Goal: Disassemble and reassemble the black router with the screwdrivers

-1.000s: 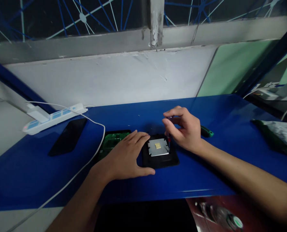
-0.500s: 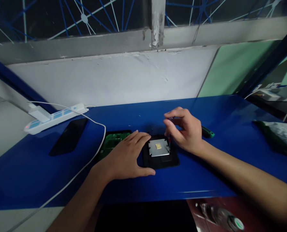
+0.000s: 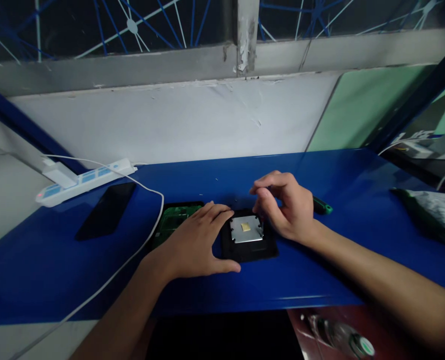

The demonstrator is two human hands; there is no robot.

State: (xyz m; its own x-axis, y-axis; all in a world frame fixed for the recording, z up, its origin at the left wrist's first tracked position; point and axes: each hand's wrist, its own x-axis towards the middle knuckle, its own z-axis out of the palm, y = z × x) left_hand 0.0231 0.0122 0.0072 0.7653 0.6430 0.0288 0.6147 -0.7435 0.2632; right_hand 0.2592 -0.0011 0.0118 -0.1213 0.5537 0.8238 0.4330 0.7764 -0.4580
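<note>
A black square casing [image 3: 250, 253] lies on the table with a silver metal plate [image 3: 252, 235] in it, and a small yellowish pad [image 3: 245, 227] sits mid-plate. Dark screws or posts show near the plate's corners. My left hand [image 3: 196, 242] is open, thumb spread from the fingers, lying along the casing's left side. Under and beyond that hand is a green circuit board [image 3: 174, 218] in a black frame, partly covered. My right hand [image 3: 285, 202] is closed in a pinch over the plate's right edge, on a slim screwdriver mostly hidden by the fingers.
A green-and-black handle [image 3: 322, 205] lies behind my right wrist. On the left are a dark phone [image 3: 106, 211], a white power strip [image 3: 89, 181] and a white cable [image 3: 132, 255]. A plastic packet [image 3: 436, 210] lies far right. A bottle [image 3: 344, 337] is below the table edge.
My right hand has moved slightly down and its fingers have curled; the screwdriver shows less than before. My left hand stays in place.
</note>
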